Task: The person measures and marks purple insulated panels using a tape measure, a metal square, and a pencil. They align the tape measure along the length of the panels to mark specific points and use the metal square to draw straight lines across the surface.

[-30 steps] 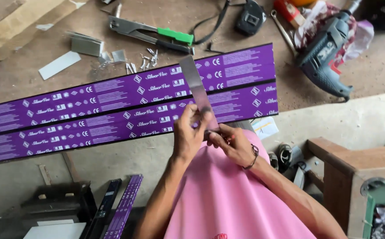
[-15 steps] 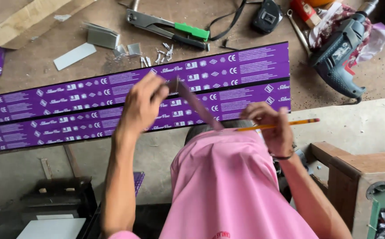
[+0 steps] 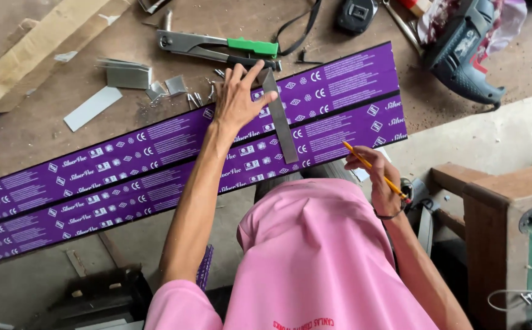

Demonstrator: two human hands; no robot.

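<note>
Stretching across the brown worktop [image 3: 46, 140] from the lower left to the upper right, two long purple strips [image 3: 156, 165] lie side by side, touching along their length, both printed with white marks. The person's pink shirt [image 3: 321, 256] fills the lower middle of the view. At the upper right a blue-grey power drill [image 3: 461, 52] lies on the worktop, well apart from the strips. A flat piece of cardboard [image 3: 40, 46] lies at the upper left. Just above the strips lies a rivet tool [image 3: 217, 46] with a green handle, and a black tape measure [image 3: 356, 13] sits near the top edge. Left of the rivet tool there are small grey metal offcuts [image 3: 125, 76] and a pale flat strip [image 3: 92, 108].

The left hand [image 3: 236, 101] rests on the upper purple strip, fingers spread apart, its fingertips pressing the top end of a narrow grey metal ruler [image 3: 280, 119]. The ruler lies across both purple strips, tilted slightly, its lower end reaching the near strip. The right hand [image 3: 377, 177] is closed around a yellow pencil [image 3: 370, 165], held just off the near edge of the lower strip, right of the ruler; the pencil's tip points up and left, near the strip's edge but apart from the ruler
</note>
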